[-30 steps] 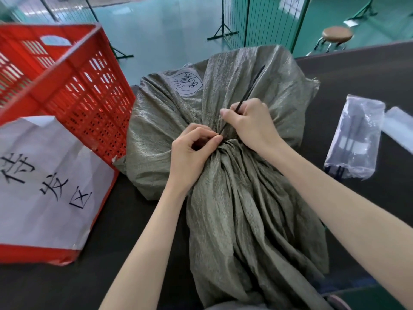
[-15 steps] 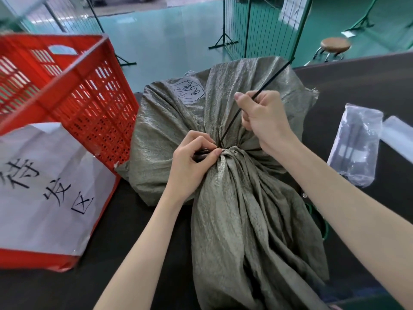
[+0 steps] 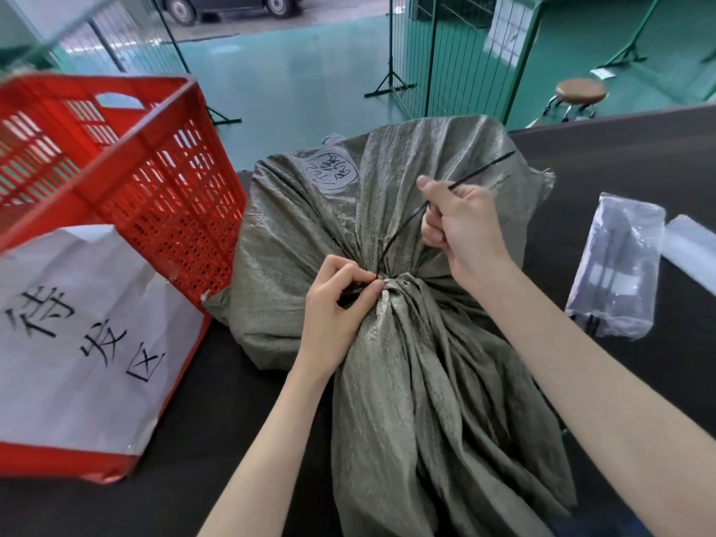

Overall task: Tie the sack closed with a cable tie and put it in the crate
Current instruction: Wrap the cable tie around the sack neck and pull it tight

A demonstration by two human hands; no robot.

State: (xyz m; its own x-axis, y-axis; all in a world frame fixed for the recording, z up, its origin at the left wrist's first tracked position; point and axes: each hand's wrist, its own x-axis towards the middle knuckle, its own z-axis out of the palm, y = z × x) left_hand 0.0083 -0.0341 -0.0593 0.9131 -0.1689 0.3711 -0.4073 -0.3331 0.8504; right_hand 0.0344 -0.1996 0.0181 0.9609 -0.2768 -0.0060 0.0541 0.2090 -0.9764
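Pinching cable tie (image 3: 407, 222) both hands: left (image 3: 337, 304) at sack (image 3: 294, 242) neck, right (image 3: 461, 226) gripping tail; dark table (image 3: 240, 412), green floor (image 3: 310, 87).

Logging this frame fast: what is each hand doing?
Left hand: closed, pinching the cable tie at the sack neck.
Right hand: closed on the tie's tail.

Sack (image 3: 407, 343) — grey-green woven fabric, lying on the dark table, neck gathered tight, handwritten circled mark on its far side. Cable tie (image 3: 403, 226) — thin, black, looped round the neck, tail slanting up-right. Crate (image 3: 147, 180) — red, perforated, just left of the sack.
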